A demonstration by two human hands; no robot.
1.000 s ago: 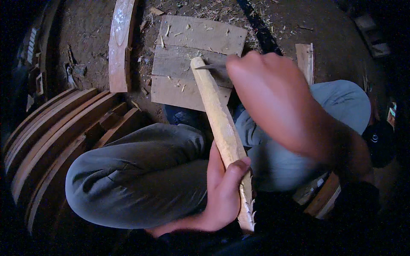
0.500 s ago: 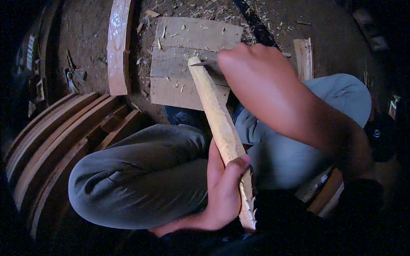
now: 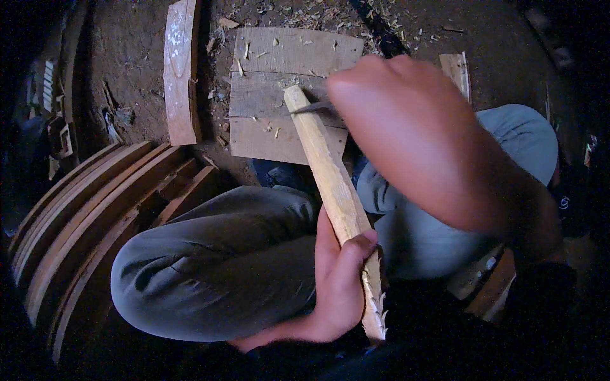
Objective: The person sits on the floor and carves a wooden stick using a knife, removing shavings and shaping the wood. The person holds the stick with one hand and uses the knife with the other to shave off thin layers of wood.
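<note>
A pale wooden stick (image 3: 325, 164) slants from near my body up toward the far boards, its sides cut rough and its near end fringed with curled shavings. Around its lower part, my left hand (image 3: 345, 270) is closed, thumb on top. A knife (image 3: 314, 107) lies with its thin dark blade across the stick just below the far tip. My right hand (image 3: 372, 82) is closed in a fist on the knife; its handle is hidden inside the fist. Behind the stick's far end, a plank board (image 3: 267, 136) lies on the ground with shavings on it.
My bent legs in grey trousers (image 3: 210, 273) lie on both sides of the stick. Several curved planks (image 3: 95, 197) are stacked at the left. A long plank (image 3: 181, 76) lies farther ahead, and a short wood piece (image 3: 454, 76) lies at the right. Shavings litter the dirt floor (image 3: 305, 11).
The knife blade has moved down along the stick, a little nearer to me, with my right hand. My left hand keeps its grip. The whole view has shifted slightly.
</note>
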